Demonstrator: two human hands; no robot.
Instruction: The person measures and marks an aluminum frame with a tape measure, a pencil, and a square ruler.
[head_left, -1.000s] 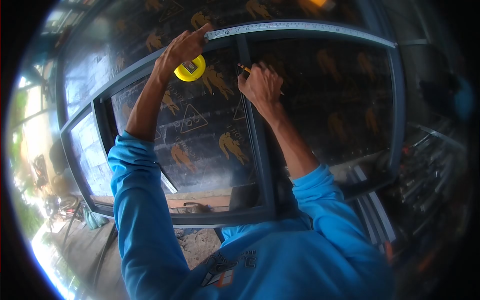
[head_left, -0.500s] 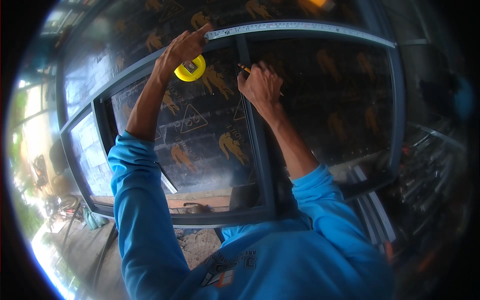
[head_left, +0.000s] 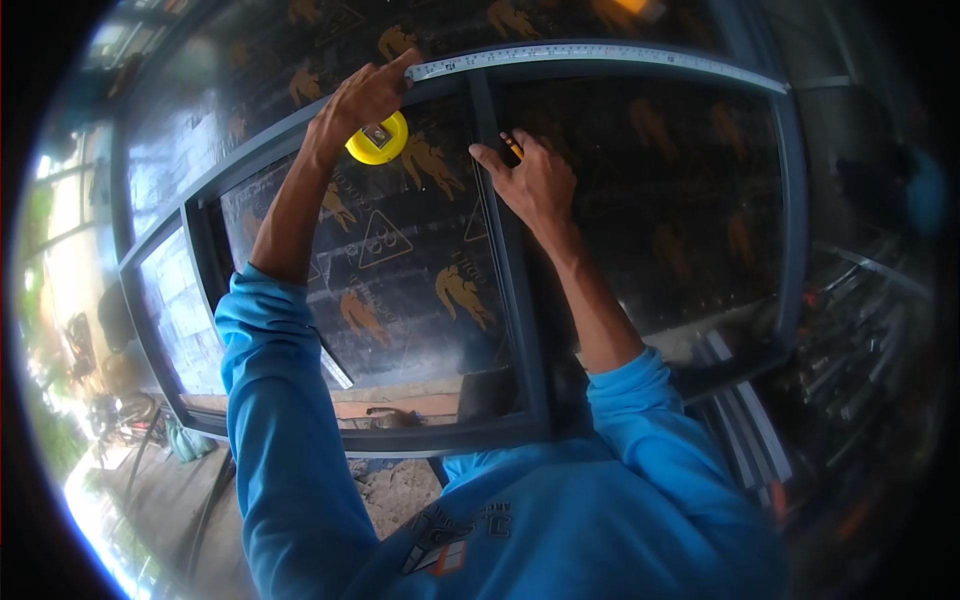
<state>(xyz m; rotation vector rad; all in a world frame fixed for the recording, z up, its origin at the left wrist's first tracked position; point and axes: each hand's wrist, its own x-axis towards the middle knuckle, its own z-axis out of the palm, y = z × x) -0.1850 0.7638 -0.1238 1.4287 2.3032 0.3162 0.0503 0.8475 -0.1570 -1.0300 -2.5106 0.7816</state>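
My left hand [head_left: 368, 97] is closed on a tape measure, whose round yellow case [head_left: 377, 138] hangs just below the hand. From there the white blade [head_left: 590, 52] runs right along the upper bar of a dark grey metal frame [head_left: 520, 300], reaching the frame's right side. Beside the frame's middle upright, my right hand [head_left: 540, 185] holds a yellow-and-black pencil [head_left: 512, 147] in curled fingers, its thumb stretched out toward the upright. Part of the pencil is hidden by the fingers.
The frame lies on a dark board [head_left: 400, 260] with gold printed marks. A short ruler-like strip [head_left: 337, 368] rests near my left forearm. Several metal lengths [head_left: 750, 440] are stacked at lower right. A teal bag [head_left: 188, 440] sits on the floor at left.
My right hand has shifted slightly right and turned, with the pencil moving along and pointing more upward. My left hand and the tape measure have hardly moved.
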